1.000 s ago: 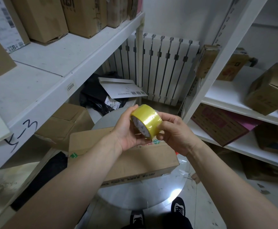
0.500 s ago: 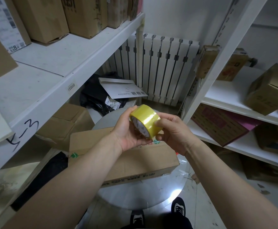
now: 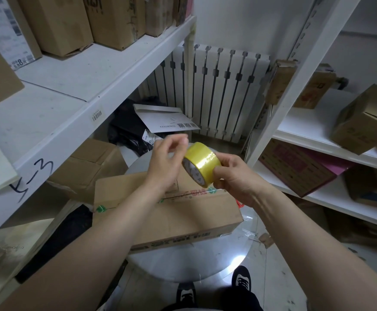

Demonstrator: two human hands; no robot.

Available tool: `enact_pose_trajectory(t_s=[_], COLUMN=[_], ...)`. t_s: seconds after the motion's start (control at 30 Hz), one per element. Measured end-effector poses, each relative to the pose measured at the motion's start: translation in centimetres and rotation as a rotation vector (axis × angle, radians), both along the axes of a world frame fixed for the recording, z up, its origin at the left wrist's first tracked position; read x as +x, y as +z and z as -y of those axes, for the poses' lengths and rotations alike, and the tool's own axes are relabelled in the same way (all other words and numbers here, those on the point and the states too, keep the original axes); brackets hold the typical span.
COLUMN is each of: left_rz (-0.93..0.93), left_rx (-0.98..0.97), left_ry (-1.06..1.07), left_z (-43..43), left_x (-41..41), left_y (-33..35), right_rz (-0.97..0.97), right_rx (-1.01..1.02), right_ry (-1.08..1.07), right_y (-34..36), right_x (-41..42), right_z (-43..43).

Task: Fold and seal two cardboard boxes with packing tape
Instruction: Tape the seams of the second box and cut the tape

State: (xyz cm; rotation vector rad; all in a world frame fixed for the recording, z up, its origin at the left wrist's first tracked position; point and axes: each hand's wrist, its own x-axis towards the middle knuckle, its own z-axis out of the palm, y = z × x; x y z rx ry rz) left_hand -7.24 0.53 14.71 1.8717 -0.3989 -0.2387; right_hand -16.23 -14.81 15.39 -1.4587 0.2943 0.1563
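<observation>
Right hand (image 3: 235,179) alone grips tape roll (image 3: 203,161). Left hand (image 3: 168,159) now off roll, fingertips bunched, blurred; holding tape end, cannot tell. Likely starting strip for cardboard box (image 3: 167,213).

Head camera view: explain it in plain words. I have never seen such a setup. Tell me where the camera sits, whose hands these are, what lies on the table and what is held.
There is no machine here. A person wears one wide-angle camera on the head, looking forward and down, so the two forearms entering from below are the person's own. The right hand grips a roll of yellow packing tape. The left hand is raised beside the roll, fingertips drawn together; it is blurred, so whether it pinches the tape's end cannot be told. Below them a cardboard box lies on a round table. White shelves holding more boxes stand on both sides.
</observation>
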Motion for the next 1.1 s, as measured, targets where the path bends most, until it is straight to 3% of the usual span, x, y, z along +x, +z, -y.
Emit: enact_pose_trajectory(t_s=[0.07, 0.17, 0.23, 0.33, 0.43, 0.7, 0.97, 1.1], left_rz=[0.142, 0.084, -0.112, -0.452, -0.593, -0.529, -0.589, -0.617], left_rx=[0.103, 0.211, 0.124, -0.107, -0.192, -0.02, 0.058, -0.016], left_ry=[-0.267, -0.445, -0.414, -0.34, -0.322, -0.493, -0.359, -0.398], left_z=[-0.2, -0.1, -0.3, -0.8, -0.8, -0.3, 1.0, 1.1], left_x=[-0.2, -0.1, 0.4, 0.4, 0.2, 0.3, -0.6, -0.8], left_y=[0.8, 2.1, 2.6, 2.7, 2.2, 3.7, 4.6, 4.4], right_rz=[0.014, 0.055, 0.073, 0.08, 0.108, 0.085, 0.155, 0.166], right_rx=[0.033, 0.096, 0.099, -0.079, -0.108, -0.11, -0.306, -0.26], right_ry=[0.039, 0.099, 0.087, 0.056, -0.031, -0.088, -0.065, -0.069], right_y=[0.2, 0.7, 1.0, 1.0, 0.6, 1.2, 1.8, 1.3], right_x=[-0.1, -0.3, -0.6, -1.0, -0.8, 0.0, 0.1, 0.0], right_z=[0.4, 1.2, 1.7, 2.2, 1.7, 0.6, 0.2, 0.4])
